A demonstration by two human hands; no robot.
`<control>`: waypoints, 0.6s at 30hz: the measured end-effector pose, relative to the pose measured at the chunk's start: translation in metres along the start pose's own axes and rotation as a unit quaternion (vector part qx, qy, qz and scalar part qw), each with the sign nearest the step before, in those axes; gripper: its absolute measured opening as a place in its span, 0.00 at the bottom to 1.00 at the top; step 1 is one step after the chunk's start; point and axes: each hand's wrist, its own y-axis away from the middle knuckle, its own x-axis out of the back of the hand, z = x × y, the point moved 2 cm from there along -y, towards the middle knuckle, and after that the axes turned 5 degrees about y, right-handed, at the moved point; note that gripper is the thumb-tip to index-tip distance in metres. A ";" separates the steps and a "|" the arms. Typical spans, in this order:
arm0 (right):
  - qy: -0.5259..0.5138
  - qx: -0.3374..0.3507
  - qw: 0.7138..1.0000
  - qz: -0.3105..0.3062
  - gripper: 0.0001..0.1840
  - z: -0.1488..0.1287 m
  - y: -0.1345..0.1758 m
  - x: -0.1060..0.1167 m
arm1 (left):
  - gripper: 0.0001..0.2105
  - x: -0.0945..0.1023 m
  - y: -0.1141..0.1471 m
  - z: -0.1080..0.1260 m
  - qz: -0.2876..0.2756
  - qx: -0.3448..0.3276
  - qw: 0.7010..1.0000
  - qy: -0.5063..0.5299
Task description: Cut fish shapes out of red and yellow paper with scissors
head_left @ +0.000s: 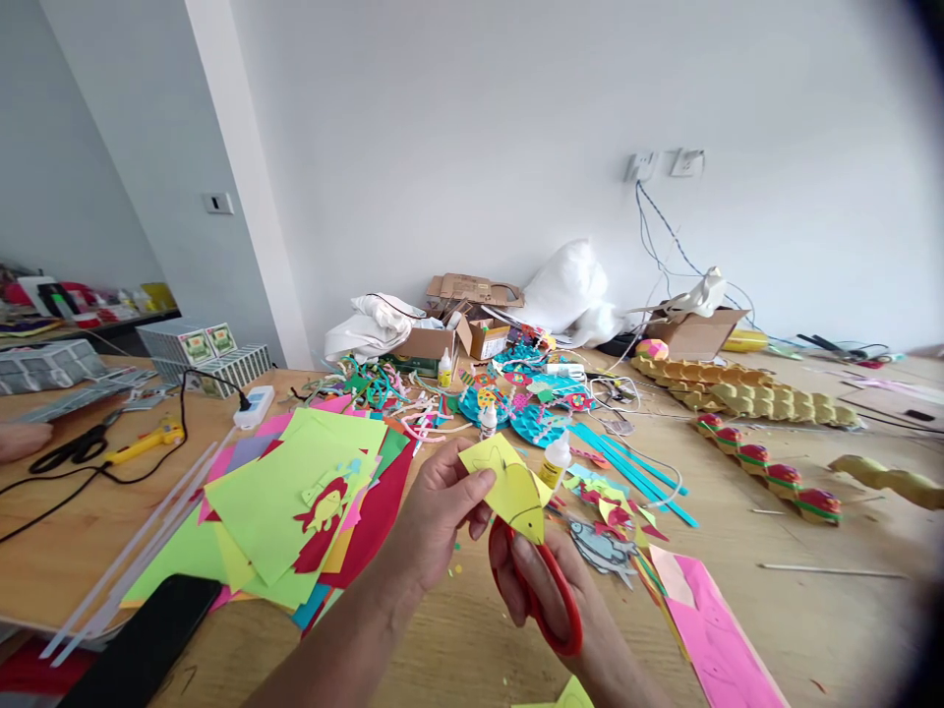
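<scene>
Pinched in my left hand is a piece of yellow paper with a fish drawn on it in dark line. My right hand has its fingers through the handles of red scissors. Their blades are hidden behind the paper, close to the fish's head. Just beyond the paper stands a glue bottle, with a smaller white bottle to its left. Beside my right hand lie grey fish cut-outs and colored paper scraps.
Colored paper sheets are piled at left, near a black phone. A yellow glue gun, black scissors and another person's hand are farther left. Egg-carton strips lie at right, pink paper nearer. Cardboard boxes stand behind.
</scene>
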 end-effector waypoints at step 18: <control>0.024 -0.032 0.999 -0.016 0.23 -0.008 0.002 -0.005 | 0.08 -0.003 -0.001 0.006 0.026 -0.037 0.985 -0.168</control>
